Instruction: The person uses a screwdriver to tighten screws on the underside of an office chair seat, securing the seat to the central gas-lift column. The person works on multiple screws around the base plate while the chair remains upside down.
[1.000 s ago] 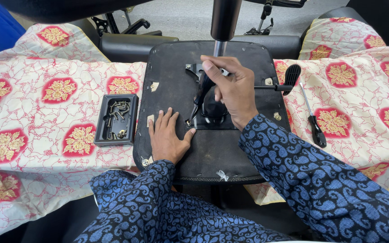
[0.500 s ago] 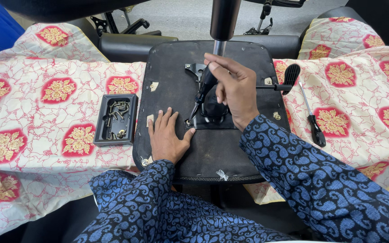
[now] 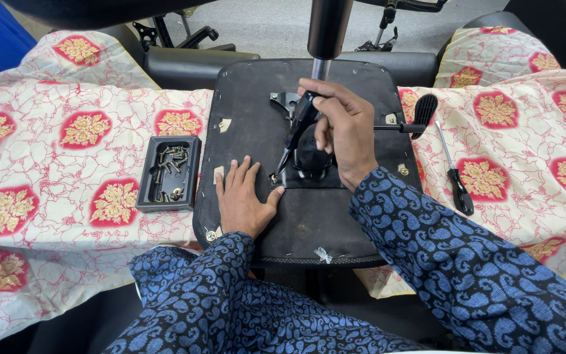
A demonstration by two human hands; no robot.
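Seat underside (image 3: 309, 216): upturned office chair seat, black, rounded-rectangle board, lying flat in the middle of the view across a dark surface; staples dot its edge, small pale tags and brass-coloured fittings show near the corners.
Mechanism plate (image 3: 306, 167): black metal plate at the seat's centre, with a black domed hub and a grey gas cylinder (image 3: 327, 29) rising from it toward the camera.
Lever (image 3: 409, 118): thin rod running right from the plate, ending in a black paddle handle over the cloth.
Right hand (image 3: 342, 131): fingers closed around a black-handled screwdriver (image 3: 296, 134), tip down at the plate's left front corner.
Left hand (image 3: 242, 200): open, fingers spread, palm pressed flat on the seat just left of the plate.
Tray (image 3: 168, 174): black rectangular tray of dark and brass screws, on the cloth just beside the seat's left edge.
Spare screwdriver (image 3: 453, 172): lying on the cloth right of the seat.
Cloth (image 3: 54, 170): cream with red medallions.
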